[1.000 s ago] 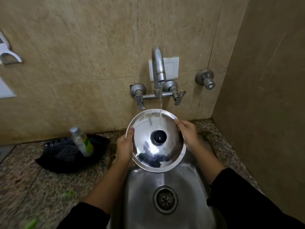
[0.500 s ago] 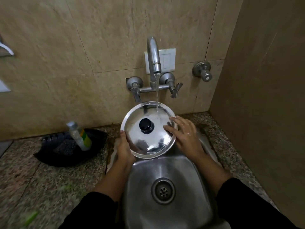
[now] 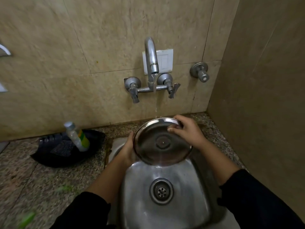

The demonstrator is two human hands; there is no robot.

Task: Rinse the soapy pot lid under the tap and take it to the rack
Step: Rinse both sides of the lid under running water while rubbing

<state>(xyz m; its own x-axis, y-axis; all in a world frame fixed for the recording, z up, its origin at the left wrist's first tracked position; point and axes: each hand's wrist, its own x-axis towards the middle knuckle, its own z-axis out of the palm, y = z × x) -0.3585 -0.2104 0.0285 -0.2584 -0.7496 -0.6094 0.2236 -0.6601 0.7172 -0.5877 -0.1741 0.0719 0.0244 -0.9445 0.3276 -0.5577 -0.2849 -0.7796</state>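
Observation:
The round steel pot lid (image 3: 162, 142) is held over the back of the steel sink (image 3: 165, 204), its hollow underside facing up, the knob hidden beneath. My left hand (image 3: 127, 150) grips its left rim. My right hand (image 3: 186, 129) holds the far right rim, fingers curled over the edge. A thin stream of water falls from the wall tap (image 3: 151, 61) onto the lid's far edge and runs off its near edge into the sink.
A black tray (image 3: 66, 149) with a clear bottle with a yellow-green label (image 3: 77, 136) sits on the speckled stone counter (image 3: 33, 187) at the left. A separate valve (image 3: 199, 71) is on the wall at the right. A side wall closes off the right.
The lid has been flipped: its knob side faced up before, its underside faces up now. My right hand moved from the lid's top surface to its far rim.

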